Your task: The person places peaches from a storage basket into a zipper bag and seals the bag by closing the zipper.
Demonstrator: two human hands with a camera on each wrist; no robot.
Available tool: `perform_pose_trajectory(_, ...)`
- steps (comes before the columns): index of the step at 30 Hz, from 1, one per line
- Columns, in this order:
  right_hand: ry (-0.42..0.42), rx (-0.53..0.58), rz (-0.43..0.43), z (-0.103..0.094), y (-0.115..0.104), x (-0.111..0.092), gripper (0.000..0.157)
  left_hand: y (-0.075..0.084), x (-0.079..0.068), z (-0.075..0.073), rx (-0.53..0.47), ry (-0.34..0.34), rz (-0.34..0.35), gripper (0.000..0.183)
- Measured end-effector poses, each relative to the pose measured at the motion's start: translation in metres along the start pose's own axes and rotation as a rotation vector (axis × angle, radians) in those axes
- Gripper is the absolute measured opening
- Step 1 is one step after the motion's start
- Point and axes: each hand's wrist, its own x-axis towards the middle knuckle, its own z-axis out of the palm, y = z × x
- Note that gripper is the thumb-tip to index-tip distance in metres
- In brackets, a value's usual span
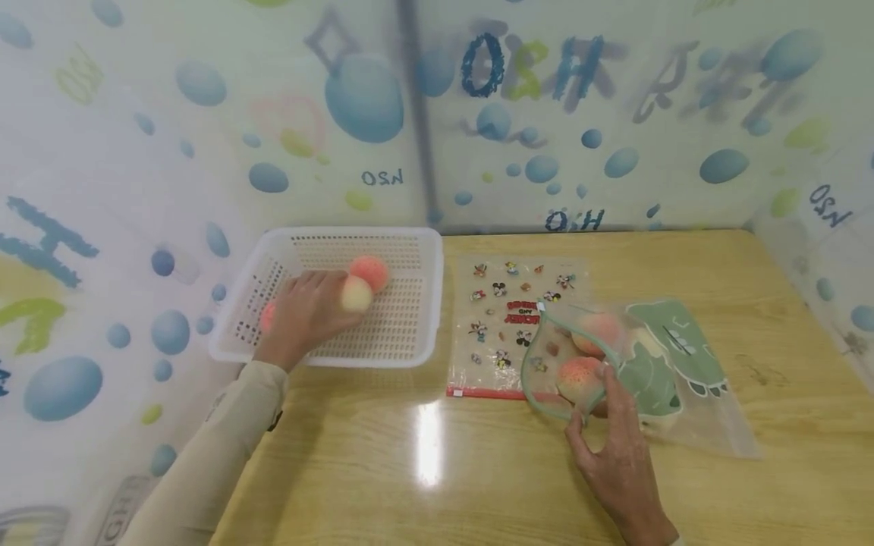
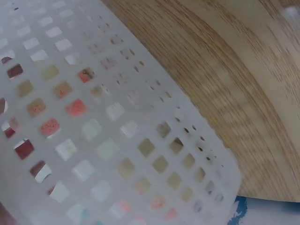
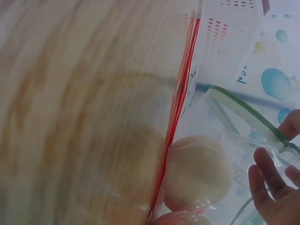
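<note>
Inside the white plastic basket, my left hand holds a pale peach at the thumb side. A pinker peach lies just behind it, and a bit of another pink peach shows left of the hand. My right hand pinches the green-edged rim of a clear zip bag with a green cartoon print, its mouth spread open. At least two peaches lie in that bag. In the right wrist view, thumb and fingers grip the green zip strip.
A clear zip bag with cartoon figures and a red slider strip lies flat on the wooden table, partly under the green-edged bag. A bubble-printed curtain surrounds the table at the back and sides.
</note>
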Motion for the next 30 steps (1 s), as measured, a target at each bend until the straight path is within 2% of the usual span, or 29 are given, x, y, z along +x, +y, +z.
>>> perform_pose_trajectory(7,-0.071,0.013,0.061,-0.004,-0.005,-0.001,0.071,0.012,-0.009,-0.002,-0.021,0.083,0.085,0.074)
perform_pose_trajectory(14,-0.051,0.000,0.046,-0.003,-0.004,0.000,0.069,0.021,-0.012,-0.002,-0.053,0.168,0.153,0.068)
perform_pose_trajectory(20,-0.068,-0.021,0.071,-0.004,-0.005,0.001,0.069,0.037,-0.009,-0.001,-0.112,0.227,0.220,0.066)
perform_pose_trajectory(24,-0.052,-0.022,0.052,-0.004,-0.004,0.001,0.069,0.046,-0.007,0.002,-0.128,0.256,0.260,0.069)
perform_pose_trajectory(30,-0.031,-0.012,0.006,-0.005,-0.002,0.000,0.068,0.058,-0.007,0.003,-0.139,0.301,0.283,0.073)
